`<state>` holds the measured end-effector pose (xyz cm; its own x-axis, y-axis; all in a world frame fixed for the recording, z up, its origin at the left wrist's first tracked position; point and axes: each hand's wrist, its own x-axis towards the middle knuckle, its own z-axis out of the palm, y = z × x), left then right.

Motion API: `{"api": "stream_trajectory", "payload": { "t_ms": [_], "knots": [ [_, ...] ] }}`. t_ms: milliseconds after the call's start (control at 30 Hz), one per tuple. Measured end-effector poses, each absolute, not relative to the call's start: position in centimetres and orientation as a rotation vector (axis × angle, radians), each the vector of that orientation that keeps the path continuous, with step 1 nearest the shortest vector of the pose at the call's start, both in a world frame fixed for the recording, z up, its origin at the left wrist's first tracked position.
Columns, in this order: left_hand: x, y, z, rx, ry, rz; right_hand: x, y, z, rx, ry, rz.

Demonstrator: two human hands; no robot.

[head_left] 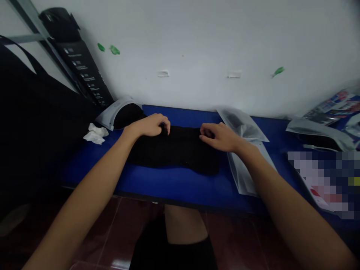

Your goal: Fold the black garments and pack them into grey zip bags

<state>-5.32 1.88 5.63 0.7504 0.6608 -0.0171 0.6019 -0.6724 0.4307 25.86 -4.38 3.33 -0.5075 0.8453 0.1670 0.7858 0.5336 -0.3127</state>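
A black piece of cloth [174,150], folded into a long flat shape, lies on the blue tabletop [168,185] in front of me. My left hand [154,125] is closed on its far edge left of the middle, fingers curled into the fabric. Toward the far right corner, my right hand [218,135] has its thumb and fingers curled together on the same cloth. What kind of garment it is cannot be made out. Just right of the cloth lies a frosted zip bag [244,168], partly under my right forearm. Another frosted bag [108,116] with black fabric in it sits behind my left hand.
A crumpled white tissue [96,134] lies at the left. Behind it leans a tall black bottle [81,60], near a large black bag [36,123]. More plastic bags [315,131] and a partly blurred flat item [317,187] occupy the right. A white wall [197,86] closes the far side.
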Motion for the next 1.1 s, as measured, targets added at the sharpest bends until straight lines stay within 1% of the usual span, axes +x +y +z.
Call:
{"api": "stream_trajectory", "payload": {
  "t_ms": [133, 233, 333, 400, 500, 733, 833, 1033, 1100],
  "knots": [
    [-5.0, 1.8, 5.5, 2.552, 1.038, 0.313, 26.6, -3.6, 2.2, -1.422, -2.45, 0.077],
    [-4.8, 1.5, 5.3, 2.615, 1.054, 0.338, 26.8, -3.4, 1.9, -1.483, -2.403, -0.034],
    [-4.9, 1.3, 5.2, 2.667, 1.042, 0.335, 26.5, -3.7, 2.5, -1.442, -2.354, -0.066],
    [-5.0, 1.4, 5.1, 2.675, 1.022, 0.345, 26.0, -4.1, 3.1, -1.33, -2.35, 0.043],
    [-5.2, 1.7, 5.0, 2.664, 0.988, 0.354, 25.2, -4.8, 3.6, -1.191, -2.395, 0.294],
    [-5.6, 1.8, 4.6, 2.57, 0.985, 0.471, 23.9, -6.5, 4.6, -1.188, -2.457, 0.825],
    [-5.8, 2.0, 4.6, 2.525, 1.043, 0.444, 23.9, -7.0, 5.1, -1.177, -2.474, 1.033],
    [-6.4, 2.7, 5.9, 2.475, 0.985, 0.24, 24.3, -6.9, 5.7, -1.166, -2.557, 1.175],
    [-6.7, 2.6, 5.9, 2.502, 0.947, 0.252, 24.4, -6.9, 5.9, -1.186, -2.568, 1.182]
  ]
}}
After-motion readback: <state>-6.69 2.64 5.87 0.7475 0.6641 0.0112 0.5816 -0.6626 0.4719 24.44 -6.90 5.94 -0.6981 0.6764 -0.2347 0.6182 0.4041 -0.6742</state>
